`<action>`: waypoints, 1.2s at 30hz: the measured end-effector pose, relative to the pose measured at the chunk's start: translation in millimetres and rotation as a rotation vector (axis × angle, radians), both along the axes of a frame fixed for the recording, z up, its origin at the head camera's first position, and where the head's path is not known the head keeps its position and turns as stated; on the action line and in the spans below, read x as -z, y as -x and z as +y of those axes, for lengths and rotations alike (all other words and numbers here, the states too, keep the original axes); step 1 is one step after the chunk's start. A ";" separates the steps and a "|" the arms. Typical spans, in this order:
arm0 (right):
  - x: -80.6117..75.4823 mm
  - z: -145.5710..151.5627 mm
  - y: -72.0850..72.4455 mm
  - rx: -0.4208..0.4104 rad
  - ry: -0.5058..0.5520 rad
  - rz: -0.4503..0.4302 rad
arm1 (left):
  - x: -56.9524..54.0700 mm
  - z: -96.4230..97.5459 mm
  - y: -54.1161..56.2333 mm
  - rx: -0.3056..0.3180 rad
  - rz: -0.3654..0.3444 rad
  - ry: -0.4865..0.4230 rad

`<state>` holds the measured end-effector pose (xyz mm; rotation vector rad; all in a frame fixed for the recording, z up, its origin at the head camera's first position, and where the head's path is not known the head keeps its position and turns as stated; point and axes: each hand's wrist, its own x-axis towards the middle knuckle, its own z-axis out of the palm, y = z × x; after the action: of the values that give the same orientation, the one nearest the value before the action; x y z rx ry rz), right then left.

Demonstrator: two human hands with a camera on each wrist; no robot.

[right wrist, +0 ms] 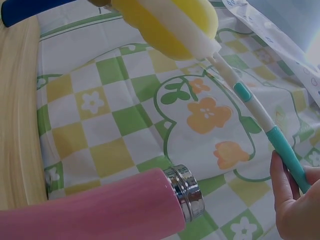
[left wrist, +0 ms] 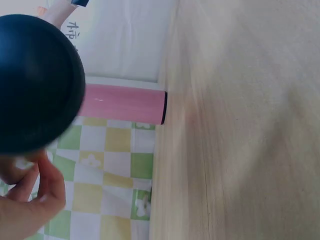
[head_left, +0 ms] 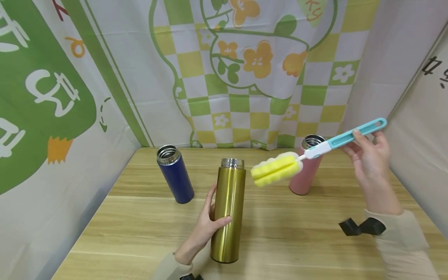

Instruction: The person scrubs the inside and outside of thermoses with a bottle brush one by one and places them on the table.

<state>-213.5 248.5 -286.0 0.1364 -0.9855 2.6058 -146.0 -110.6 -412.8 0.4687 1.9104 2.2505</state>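
Observation:
My left hand (head_left: 204,229) grips a gold metal bottle (head_left: 229,210) around its lower half, its mouth uncapped and pointing up. In the left wrist view the dark round base of the gold bottle (left wrist: 37,85) faces the camera, raised off the wooden table. My right hand (head_left: 372,159) pinches the turquoise handle of a bottle brush (head_left: 353,134). Its yellow and white sponge head (head_left: 276,169) points left, beside the gold bottle's mouth and apart from it. In the right wrist view the fingers (right wrist: 282,182) hold the handle near its end.
An uncapped pink bottle (head_left: 304,173) stands on the table behind the brush. To the left, an uncapped blue bottle (head_left: 176,177) stands upright. A checked, flowered curtain (head_left: 238,105) hangs along the table's (head_left: 140,217) back edge.

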 end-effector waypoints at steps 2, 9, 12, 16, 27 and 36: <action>0.4 -0.1 -1.0 -0.009 -0.007 0.000 | -0.2 -1.3 -0.2 0.022 0.017 -0.024; 2.0 -1.4 -3.1 -0.037 -0.038 -0.001 | -4.3 -1.0 -2.7 0.129 0.006 -0.156; 2.1 -1.8 -3.2 -0.040 -0.046 -0.006 | -6.1 0.6 -3.5 0.140 -0.034 -0.193; 2.0 -2.2 -2.9 -0.044 -0.053 -0.006 | -7.3 2.9 -3.6 0.114 -0.072 -0.161; 0.6 -5.2 0.5 -0.045 -0.040 0.037 | -6.3 3.1 -5.1 0.000 -0.005 0.025; -9.5 -11.9 4.1 -0.045 -0.058 0.048 | -1.7 -1.8 -1.3 0.074 0.056 0.058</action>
<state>-217.6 236.6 -276.5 0.2370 -1.0531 2.6022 -144.7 -112.4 -411.2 0.5897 1.9448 2.1518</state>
